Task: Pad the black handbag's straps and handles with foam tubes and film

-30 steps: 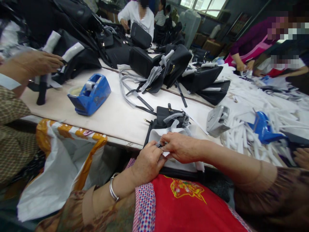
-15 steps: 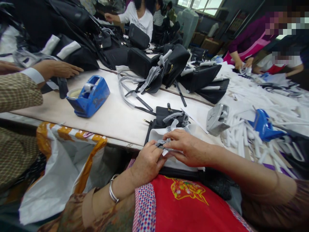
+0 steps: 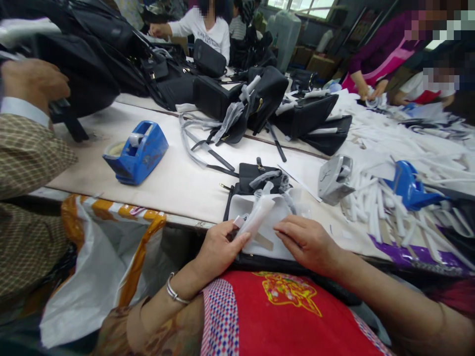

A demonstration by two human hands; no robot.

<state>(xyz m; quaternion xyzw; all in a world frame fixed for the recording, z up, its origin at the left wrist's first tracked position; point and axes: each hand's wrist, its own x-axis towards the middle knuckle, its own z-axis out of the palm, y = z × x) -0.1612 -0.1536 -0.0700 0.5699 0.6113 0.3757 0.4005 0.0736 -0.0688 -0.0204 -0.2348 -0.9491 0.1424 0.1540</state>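
Observation:
My left hand (image 3: 218, 249) pinches one end of a strip wrapped in white foam paper (image 3: 259, 216), which tilts up to the right above a small black bag (image 3: 260, 177) at the table's near edge. A white sheet (image 3: 274, 242) covers the near part of that bag. My right hand (image 3: 306, 242) lies on this sheet with its fingers bent and holds nothing that I can see. A silver bangle sits on my left wrist.
A blue tape dispenser (image 3: 136, 153) stands to the left, a grey one (image 3: 335, 179) and another blue one (image 3: 408, 187) to the right among several white paper strips (image 3: 374, 207). Black bags (image 3: 256, 99) pile at the back. A neighbour's sleeve (image 3: 25, 148) and an orange-white plastic sack (image 3: 100, 257) are on my left. Other people work across the table.
My two hands were pinched together on the wrapping; they have come apart. The left now lifts the wrapped strip, the right rests on the sheet. The neighbour's hand rose with a black bag.

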